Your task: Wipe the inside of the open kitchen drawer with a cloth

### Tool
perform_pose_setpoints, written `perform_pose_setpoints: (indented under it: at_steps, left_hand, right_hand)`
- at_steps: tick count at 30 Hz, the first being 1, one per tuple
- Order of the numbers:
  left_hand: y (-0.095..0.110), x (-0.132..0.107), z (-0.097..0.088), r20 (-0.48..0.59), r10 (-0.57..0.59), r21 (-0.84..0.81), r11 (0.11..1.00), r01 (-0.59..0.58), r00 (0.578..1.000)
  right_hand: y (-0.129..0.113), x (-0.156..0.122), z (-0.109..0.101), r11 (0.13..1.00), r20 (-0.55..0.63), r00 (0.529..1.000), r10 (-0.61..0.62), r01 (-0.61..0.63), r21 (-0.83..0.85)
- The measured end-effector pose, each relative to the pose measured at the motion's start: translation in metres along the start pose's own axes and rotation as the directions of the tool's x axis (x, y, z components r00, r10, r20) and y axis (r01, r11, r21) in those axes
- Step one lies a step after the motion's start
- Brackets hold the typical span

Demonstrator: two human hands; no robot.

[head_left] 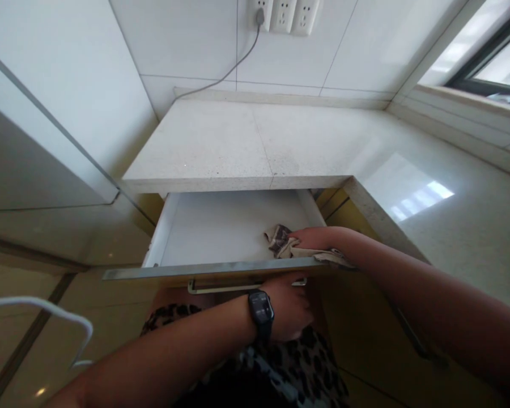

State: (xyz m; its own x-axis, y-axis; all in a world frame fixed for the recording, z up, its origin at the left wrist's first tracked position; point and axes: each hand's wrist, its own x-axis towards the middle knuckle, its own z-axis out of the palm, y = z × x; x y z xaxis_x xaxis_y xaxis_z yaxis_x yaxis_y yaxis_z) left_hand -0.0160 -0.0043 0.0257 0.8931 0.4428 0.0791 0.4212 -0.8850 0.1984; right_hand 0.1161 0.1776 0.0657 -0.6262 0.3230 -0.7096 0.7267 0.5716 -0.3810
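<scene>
A white drawer (221, 226) stands pulled out under the speckled stone countertop (246, 147). My right hand (312, 238) reaches into its right front corner and presses down on a crumpled beige and brown cloth (283, 242); the fingers lie closed on the cloth. My left hand (289, 306), with a black smartwatch (261, 310) on the wrist, is curled round the metal drawer handle (221, 287) just below the drawer front. The inside of the drawer shows nothing else.
The countertop runs on to the right under a window (493, 62). Wall sockets (287, 14) with a grey cable (233, 65) sit on the tiled wall. A grey cabinet side (29, 164) stands at left, and a white wire frame (46, 317) at lower left.
</scene>
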Motion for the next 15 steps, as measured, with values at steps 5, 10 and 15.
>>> perform_pose_setpoints:
  at_steps: [5, 10, 15]
  left_hand:
    - [0.008, -0.023, -0.002, -0.076, -0.083, -0.047, 0.996, 0.08, 0.994]
    - [0.019, -0.042, -0.003, 0.006, -0.151, -0.013, 0.989, 0.151, 0.989]
    - [0.037, -0.064, -0.007, 0.073, -0.273, 0.022, 0.962, 0.272, 0.959]
  right_hand:
    - [0.011, 0.005, 0.009, 0.997, -0.031, 0.999, 0.016, -0.013, 0.08]
    - [0.017, 0.007, 0.013, 0.996, -0.063, 0.997, 0.032, -0.026, 0.088]
    - [0.015, 0.003, 0.016, 0.995, -0.071, 0.997, 0.037, -0.03, 0.092]
